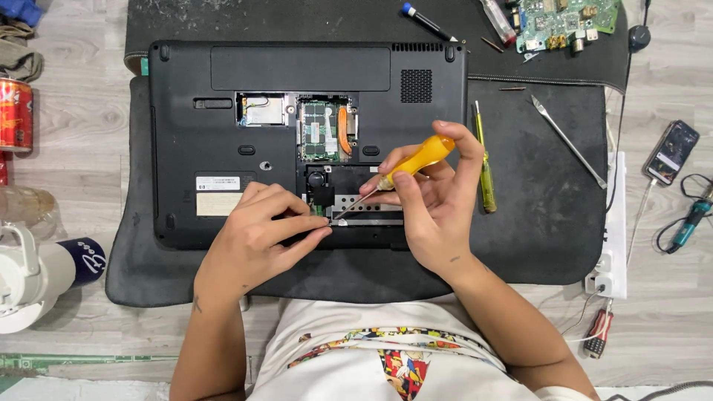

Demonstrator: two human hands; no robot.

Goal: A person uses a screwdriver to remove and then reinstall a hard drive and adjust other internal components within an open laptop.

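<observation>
A black plastic laptop [223, 141] lies bottom-up on a dark, worn rubber mat [549, 208] in the middle of the pale wood-grain surface [82, 119]. Its service covers are off, showing a green memory board and a copper strip, with an open metal-lined bay [371, 204] below them near the laptop's front edge.

The right hand [438, 215] holds a screwdriver with a translucent orange-yellow handle [420, 156]; thumb and fingers are wrapped around the handle, and the thin metal shaft slants down-left so the tip sits at the lower left of the open bay. The left hand [256, 234] rests on the laptop's front edge, its thumb and forefinger pressed together right beside the screwdriver tip; whether they pinch anything is too small to tell.

Just right of the laptop on the mat lie a slim yellow-green screwdriver [486, 167] and metal tweezers [568, 141]. A green circuit board [568, 22] sits at the mat's top right. Off the mat, a phone [671, 152] lies at right, a red can [15, 115] and a white jug [26, 278] at left.
</observation>
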